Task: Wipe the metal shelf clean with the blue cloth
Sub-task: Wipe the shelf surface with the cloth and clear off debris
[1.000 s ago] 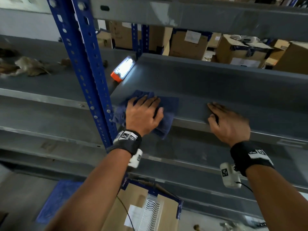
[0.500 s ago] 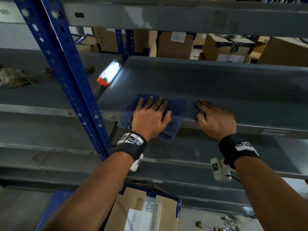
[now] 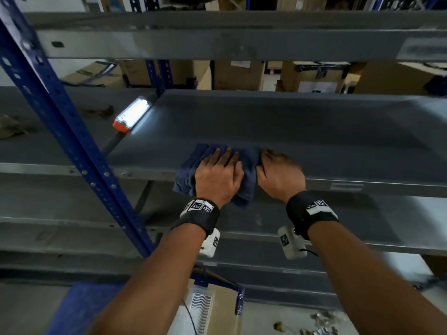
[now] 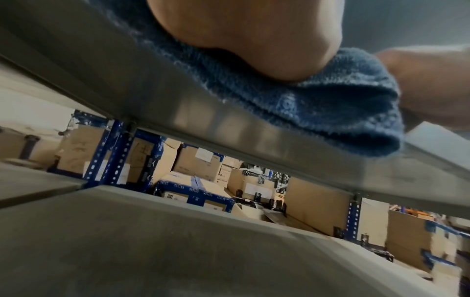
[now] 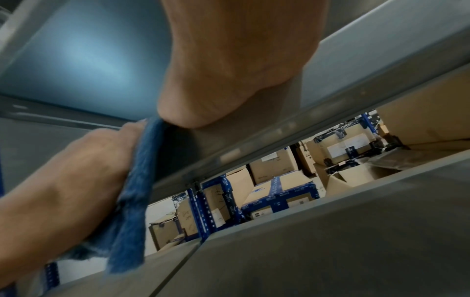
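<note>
Right hand (image 3: 280, 176) slid against blue cloth (image 3: 191, 170), left hand (image 3: 217, 176) flat on it, right fingers' state unclear, lamp (image 3: 131, 114) nearby

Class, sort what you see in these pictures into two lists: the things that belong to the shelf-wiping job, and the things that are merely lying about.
Part of the job:
blue cloth
metal shelf
left hand, pressing the cloth flat
right hand, at the cloth's right edge

Just lying about:
lit lamp at the shelf's left end
cardboard boxes behind
blue upright
</note>
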Demonstrator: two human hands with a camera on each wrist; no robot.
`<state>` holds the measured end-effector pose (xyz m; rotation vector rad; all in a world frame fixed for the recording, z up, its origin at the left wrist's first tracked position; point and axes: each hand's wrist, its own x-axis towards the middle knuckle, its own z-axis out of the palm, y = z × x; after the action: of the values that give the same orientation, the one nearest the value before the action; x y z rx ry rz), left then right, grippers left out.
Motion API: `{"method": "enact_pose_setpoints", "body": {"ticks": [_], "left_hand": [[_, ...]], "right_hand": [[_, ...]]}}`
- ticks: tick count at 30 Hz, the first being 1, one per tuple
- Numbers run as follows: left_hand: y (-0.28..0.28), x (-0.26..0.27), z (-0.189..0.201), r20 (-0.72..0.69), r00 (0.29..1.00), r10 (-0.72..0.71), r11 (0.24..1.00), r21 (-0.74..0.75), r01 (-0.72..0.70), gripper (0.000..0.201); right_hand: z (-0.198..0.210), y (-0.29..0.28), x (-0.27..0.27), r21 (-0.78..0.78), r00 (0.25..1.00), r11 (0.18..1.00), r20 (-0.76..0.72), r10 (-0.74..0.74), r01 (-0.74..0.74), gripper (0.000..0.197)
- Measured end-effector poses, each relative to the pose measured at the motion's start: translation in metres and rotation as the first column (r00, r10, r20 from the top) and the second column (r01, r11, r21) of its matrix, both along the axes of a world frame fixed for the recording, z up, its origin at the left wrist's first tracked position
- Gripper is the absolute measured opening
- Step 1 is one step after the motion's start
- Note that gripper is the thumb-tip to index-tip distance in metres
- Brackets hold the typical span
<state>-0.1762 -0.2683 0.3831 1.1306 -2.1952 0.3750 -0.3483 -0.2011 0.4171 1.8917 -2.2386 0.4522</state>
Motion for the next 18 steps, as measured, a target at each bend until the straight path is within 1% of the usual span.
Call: {"method": "enact_pose_setpoints", "body": {"ticks": [3, 5, 6, 8, 9, 10, 13, 15, 16, 18], "left_hand": [[0.001, -0.001, 0.002, 0.063, 0.998, -0.029, 0.999, -0.037, 0.032, 0.045], [-0.002, 0.005, 0.003, 0.068, 0.998, 0.006, 0.999, -0.035, -0.003, 0.046], [-0.002, 0.005, 0.003, 0.039, 0.998, 0.057, 0.998, -0.026, -0.056, 0.047], [0.006, -0.006, 0.003, -0.068, 0.983, 0.173, 0.985, -0.001, -0.173, 0.044], [0.013, -0.019, 0.003, -0.11, 0.973, 0.205, 0.978, -0.004, -0.207, 0.04], [0.022, -0.036, 0.002, -0.118, 0.972, 0.204, 0.978, -0.02, -0.208, 0.037], [0.057, -0.109, 0.0, -0.04, 0.997, 0.065, 0.995, -0.07, -0.067, 0.04], [0.077, -0.153, 0.0, -0.002, 1.0, -0.004, 0.998, -0.059, 0.004, 0.043], [0.082, -0.166, 0.002, 0.022, 1.0, -0.018, 0.999, -0.048, 0.019, 0.044], [0.079, -0.165, 0.005, 0.093, 0.995, -0.04, 0.997, -0.058, 0.045, 0.046]], "right_hand": [[-0.007, 0.025, -0.059, 0.016, 1.0, 1.0, -0.017, 0.017, -0.017, 0.049], [-0.011, 0.046, -0.109, 0.001, 0.999, 1.0, -0.037, -0.002, 0.002, 0.053], [-0.013, 0.058, -0.132, -0.01, 0.999, 1.0, -0.048, -0.022, 0.021, 0.054], [-0.013, 0.08, -0.172, -0.03, 0.997, 0.998, -0.059, -0.059, 0.057, 0.055], [-0.013, 0.088, -0.186, -0.039, 0.996, 0.997, -0.056, -0.066, 0.064, 0.056], [-0.012, 0.094, -0.197, -0.049, 0.996, 0.997, -0.053, -0.068, 0.066, 0.056], [-0.013, 0.099, -0.208, -0.073, 0.996, 0.995, -0.061, -0.067, 0.062, 0.053], [-0.015, 0.098, -0.209, -0.088, 0.996, 0.994, -0.061, -0.064, 0.058, 0.051], [-0.015, 0.099, -0.211, -0.09, 0.997, 0.995, -0.054, -0.058, 0.053, 0.051], [-0.016, 0.104, -0.224, -0.077, 0.998, 0.996, -0.054, -0.045, 0.041, 0.054]]}}
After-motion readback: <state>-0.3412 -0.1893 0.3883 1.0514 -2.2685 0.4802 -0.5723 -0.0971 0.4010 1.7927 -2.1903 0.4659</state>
